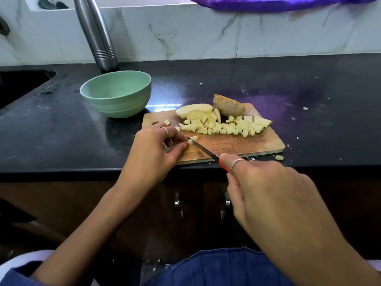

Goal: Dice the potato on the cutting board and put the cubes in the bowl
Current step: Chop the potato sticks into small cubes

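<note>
R hand (pixel 274 195), nearest: fingers curled round orange handle of knife (pixel 203 149), blade angled up-left across board (pixel 237 144), tip at small potato bit (pixel 190 142) pinched in L hand (pixel 156 149) fingertips at board's near-left. Mid-board: cubes (pixel 226 125) in loose row; behind, slices (pixel 195 111) & unpeeled chunk (pixel 227 105) at far edge. Bowl (pixel 116 93), green, on counter (pixel 309 96) just beyond board's left corner, no cubes seen inside.

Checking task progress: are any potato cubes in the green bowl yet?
No, the green bowl looks empty, while the cubes lie on the cutting board.
</note>
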`<state>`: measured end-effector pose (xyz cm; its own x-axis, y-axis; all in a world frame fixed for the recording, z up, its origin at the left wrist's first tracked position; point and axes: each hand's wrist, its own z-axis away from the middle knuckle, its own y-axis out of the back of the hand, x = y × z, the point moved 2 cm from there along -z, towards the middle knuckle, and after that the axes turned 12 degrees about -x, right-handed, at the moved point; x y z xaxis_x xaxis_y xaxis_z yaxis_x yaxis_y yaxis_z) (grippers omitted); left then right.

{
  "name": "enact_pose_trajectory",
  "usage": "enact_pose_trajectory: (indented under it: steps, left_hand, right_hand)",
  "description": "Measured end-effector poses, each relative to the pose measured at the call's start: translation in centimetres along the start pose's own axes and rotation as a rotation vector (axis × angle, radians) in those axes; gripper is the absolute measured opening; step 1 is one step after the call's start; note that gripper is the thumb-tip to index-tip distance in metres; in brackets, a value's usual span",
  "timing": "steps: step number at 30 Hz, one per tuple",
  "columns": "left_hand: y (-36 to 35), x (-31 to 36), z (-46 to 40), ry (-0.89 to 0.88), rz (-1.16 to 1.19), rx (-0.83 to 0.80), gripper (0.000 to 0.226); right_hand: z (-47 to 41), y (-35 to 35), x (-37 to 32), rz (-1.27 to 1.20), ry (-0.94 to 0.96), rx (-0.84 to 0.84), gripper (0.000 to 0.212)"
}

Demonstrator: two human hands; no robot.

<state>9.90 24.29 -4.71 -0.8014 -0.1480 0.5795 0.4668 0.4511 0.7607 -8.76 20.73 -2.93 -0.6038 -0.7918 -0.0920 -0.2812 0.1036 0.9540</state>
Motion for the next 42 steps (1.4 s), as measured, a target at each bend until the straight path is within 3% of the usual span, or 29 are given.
enact_pose_trajectory:
  steps: [4, 13, 18, 30, 32, 36, 38, 42]
  left_hand:
    - [0.0, 0.1, -0.1, 0.007, -0.005, -0.009, 0.008]
    - [0.6, -0.3, 0.8, 0.006, -0.088, -0.001, 0.020]
    - [0.8, -0.5, 1.4, 0.027, -0.088, 0.031, 0.006]
    - [0.7, -0.3, 1.4, 0.016, -0.071, 0.061, 0.004]
    - [0.8, -0.2, 1.3, 0.034, -0.082, 0.051, 0.004]
    - [0.8, -0.2, 1.2, 0.060, -0.105, 0.033, 0.007]
    - [0.8, -0.3, 1.2, 0.069, -0.098, 0.033, 0.006]
    - [0.6, -0.1, 0.8, 0.082, -0.100, 0.019, 0.006]
  right_hand:
    - [-0.4, -0.4, -0.2, 0.010, -0.015, -0.001, 0.045]
    - [0.4, 0.3, 0.2, -0.171, -0.046, 0.043, 0.029]
    - [0.2, 0.1, -1.0, -0.125, -0.057, 0.022, 0.031]
    - [0.0, 0.2, -1.1, 0.008, -0.051, 0.020, 0.037]
    - [-0.3, 1.0, -1.6, 0.047, -0.055, -0.078, 0.037]
    - [0.2, 1.0, -0.8, -0.017, -0.059, -0.097, 0.037]
    - [0.6, 1.0, -0.7, -0.070, -0.143, -0.024, 0.034]
    - [0.8, 0.7, -0.7, -0.104, -0.107, 0.055, 0.030]
